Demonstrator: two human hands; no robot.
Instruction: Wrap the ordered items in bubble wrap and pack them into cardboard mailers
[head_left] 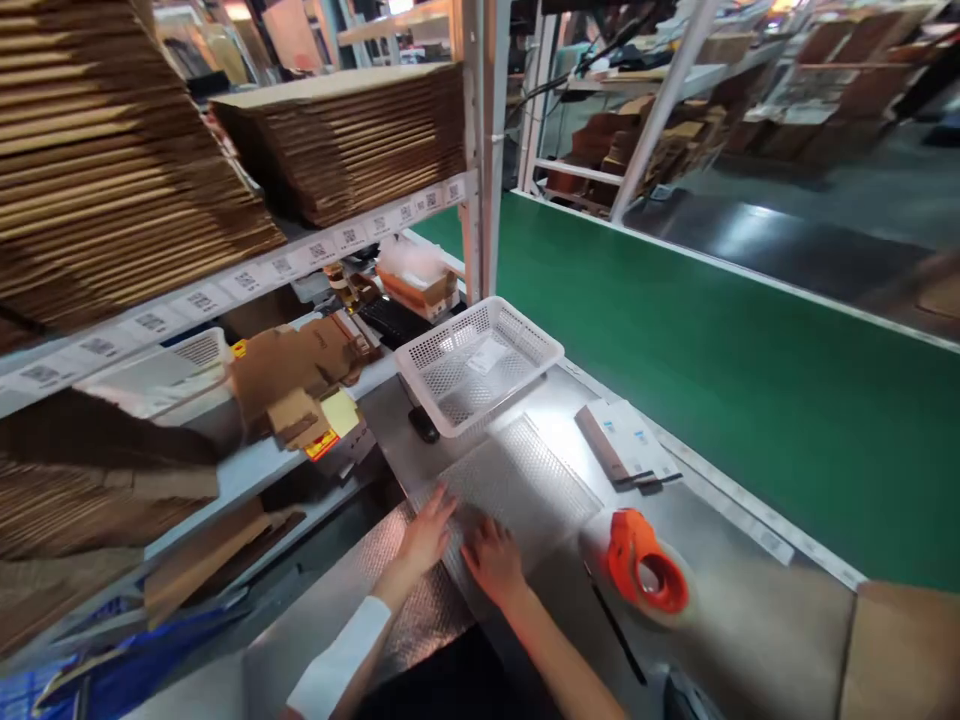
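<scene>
Both my hands rest flat on a sheet of bubble wrap (517,480) spread on the metal worktable (720,610). My left hand (427,535) lies on the sheet's near left edge with fingers stretched out. Beside it, my right hand (493,560) presses on the sheet with fingers spread. Neither hand grips anything. An orange tape dispenser (645,560) stands on the table to the right of my right hand. A small white box (622,440) lies beyond the sheet.
A white plastic basket (480,360) sits behind the bubble wrap. A green conveyor belt (720,350) runs along the right. Shelves on the left hold stacks of flat cardboard (352,140) and folded boxes (300,380). A brown carton (900,650) sits at the near right.
</scene>
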